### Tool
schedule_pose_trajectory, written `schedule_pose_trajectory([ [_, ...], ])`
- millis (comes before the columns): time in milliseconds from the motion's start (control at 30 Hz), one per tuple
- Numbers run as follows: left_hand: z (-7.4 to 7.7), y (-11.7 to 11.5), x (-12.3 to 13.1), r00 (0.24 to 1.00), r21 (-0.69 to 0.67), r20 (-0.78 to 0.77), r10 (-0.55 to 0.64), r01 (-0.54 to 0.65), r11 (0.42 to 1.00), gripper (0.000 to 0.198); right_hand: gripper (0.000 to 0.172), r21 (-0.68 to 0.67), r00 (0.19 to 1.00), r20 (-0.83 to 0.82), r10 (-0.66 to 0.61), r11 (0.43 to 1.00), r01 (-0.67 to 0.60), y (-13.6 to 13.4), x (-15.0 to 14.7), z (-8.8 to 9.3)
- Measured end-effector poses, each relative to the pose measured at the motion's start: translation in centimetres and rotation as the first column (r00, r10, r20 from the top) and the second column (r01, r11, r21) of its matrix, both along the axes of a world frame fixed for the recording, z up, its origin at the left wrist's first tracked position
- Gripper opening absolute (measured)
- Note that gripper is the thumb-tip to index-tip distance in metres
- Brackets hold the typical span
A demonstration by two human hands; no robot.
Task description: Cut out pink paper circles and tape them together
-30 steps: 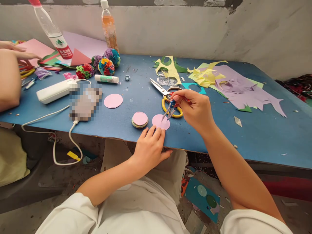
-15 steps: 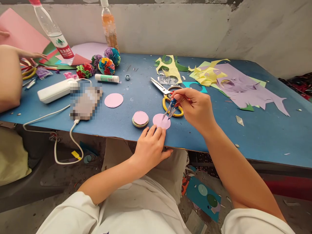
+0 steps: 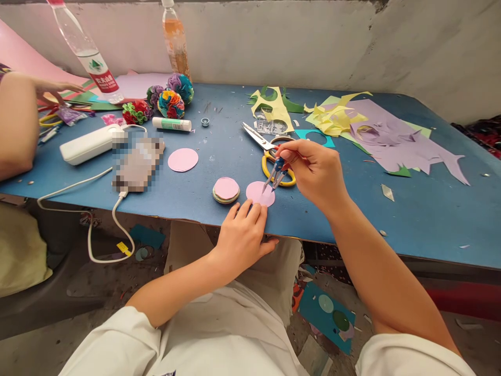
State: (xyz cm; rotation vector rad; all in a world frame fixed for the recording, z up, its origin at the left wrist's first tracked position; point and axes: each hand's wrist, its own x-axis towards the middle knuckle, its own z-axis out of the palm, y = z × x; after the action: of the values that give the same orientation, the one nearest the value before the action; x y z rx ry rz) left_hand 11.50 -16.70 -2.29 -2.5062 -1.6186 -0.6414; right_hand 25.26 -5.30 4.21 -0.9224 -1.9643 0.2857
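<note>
Between the fingers of my right hand [image 3: 317, 175] is a drawing compass [image 3: 277, 175], its two legs slightly spread and pointing down onto a pink paper circle [image 3: 256, 191]. My left hand [image 3: 242, 235] lies open, fingertips pressing the near edge of that circle against the table. Just left of it stands a small stack of paper circles [image 3: 226, 189] with a pink one on top. Farther left lies a larger pink paper circle [image 3: 183, 160]. Scissors with yellow handles [image 3: 266, 151] rest behind the compass, partly hidden by my right hand.
Cut paper scraps [image 3: 395, 136] spread over the back right of the blue table [image 3: 391, 219]. At the left are a glue stick [image 3: 172, 124], a white power bank [image 3: 92, 146], a cabled phone [image 3: 139, 164], pompom flowers [image 3: 171, 105] and two bottles. A co-worker's arm [image 3: 18, 122] reaches in.
Both my hands and the compass hold nearly the same place on the circle. At the far left, the co-worker's hand and the large pink sheet have shifted. The view has moved slightly.
</note>
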Motion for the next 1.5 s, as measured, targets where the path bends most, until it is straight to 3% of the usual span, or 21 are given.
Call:
schedule_pose_trajectory([
  [567, 0.0, 0.0, -0.1, 1.0, -0.01, -0.011, -0.002, 0.002, 1.0, 0.056, 0.015, -0.087, 0.999, -0.052, 0.006, 0.996, -0.01, 0.0, -0.2, -0.1],
  [933, -0.1, 0.0, -0.1, 1.0, 0.005, -0.012, -0.001, 0.001, 1.0, 0.056, 0.016, -0.044, 1.0, 0.018, -0.007, 0.999, 0.008, -0.3, -0.1, 0.2],
  [1133, -0.1, 0.0, -0.1, 1.0, 0.006, -0.013, 0.001, -0.001, 1.0, 0.055, 0.019, 0.011, 0.982, 0.105, 0.155, 0.988, -0.157, -0.8, -0.5, 1.1],
  [1300, 0.0, 0.0, -0.1, 1.0, 0.007, -0.01, 0.0, 0.0, 1.0, 0.055, 0.021, -0.186, 0.965, 0.06, 0.254, 0.953, -0.24, -0.3, -0.3, 1.4],
  [1500, 0.1, 0.1, -0.1, 1.0, 0.001, -0.008, -0.002, 0.002, 1.0, 0.056, 0.017, -0.377, 0.891, 0.056, 0.45, 0.836, -0.398, 1.4, 0.1, 2.2],
])
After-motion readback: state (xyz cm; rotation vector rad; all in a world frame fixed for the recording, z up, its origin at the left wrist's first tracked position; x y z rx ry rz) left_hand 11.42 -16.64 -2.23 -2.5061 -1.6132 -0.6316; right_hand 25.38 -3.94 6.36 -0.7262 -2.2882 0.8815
